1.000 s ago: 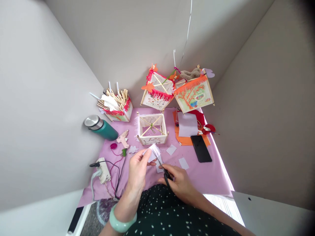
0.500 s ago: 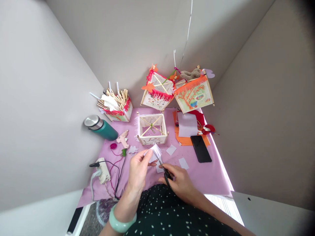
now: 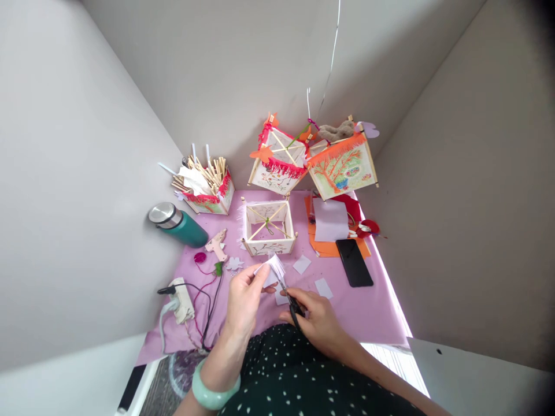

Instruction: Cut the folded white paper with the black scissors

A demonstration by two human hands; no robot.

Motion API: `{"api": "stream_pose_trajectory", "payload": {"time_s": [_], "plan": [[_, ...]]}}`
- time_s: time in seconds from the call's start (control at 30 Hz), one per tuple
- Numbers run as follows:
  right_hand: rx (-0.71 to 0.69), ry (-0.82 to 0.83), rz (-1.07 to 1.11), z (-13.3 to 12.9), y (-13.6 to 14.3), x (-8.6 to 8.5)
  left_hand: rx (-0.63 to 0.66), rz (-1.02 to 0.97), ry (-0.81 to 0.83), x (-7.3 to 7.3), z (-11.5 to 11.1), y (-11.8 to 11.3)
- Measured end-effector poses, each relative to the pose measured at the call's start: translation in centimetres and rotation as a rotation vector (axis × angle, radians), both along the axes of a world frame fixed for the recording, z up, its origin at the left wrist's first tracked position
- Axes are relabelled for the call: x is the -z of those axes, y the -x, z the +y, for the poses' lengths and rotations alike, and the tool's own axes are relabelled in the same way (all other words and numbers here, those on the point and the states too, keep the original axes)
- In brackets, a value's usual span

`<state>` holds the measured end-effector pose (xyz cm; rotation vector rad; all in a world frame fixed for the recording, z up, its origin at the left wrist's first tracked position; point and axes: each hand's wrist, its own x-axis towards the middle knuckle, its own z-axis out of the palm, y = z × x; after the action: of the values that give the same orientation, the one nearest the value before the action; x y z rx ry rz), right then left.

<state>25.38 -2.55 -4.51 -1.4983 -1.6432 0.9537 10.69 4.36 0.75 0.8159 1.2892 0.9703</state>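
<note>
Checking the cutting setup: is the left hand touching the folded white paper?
Touching. The head view shows the left hand pinching the folded white paper between its fingertips.

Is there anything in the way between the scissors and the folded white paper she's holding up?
Nothing visible. The left hand pinches the folded white paper above the purple cloth, and the scissors in the right hand point straight at its lower edge, with only open space between. Loose paper scraps lie off to the side.
</note>
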Motion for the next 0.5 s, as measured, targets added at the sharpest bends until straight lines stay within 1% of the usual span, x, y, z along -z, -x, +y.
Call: {"api": "stream_pose_trajectory", "payload": {"time_s": [0.23,0.5], "plan": [[0.0,-0.007,-0.014,0.0,0.01,-0.13,-0.002,-0.008,-0.003,-0.12,-0.08,-0.02],[0.011,-0.038,-0.024,0.12,0.16,0.18,-0.007,-0.009,-0.012,-0.17,-0.1,-0.04]]}}
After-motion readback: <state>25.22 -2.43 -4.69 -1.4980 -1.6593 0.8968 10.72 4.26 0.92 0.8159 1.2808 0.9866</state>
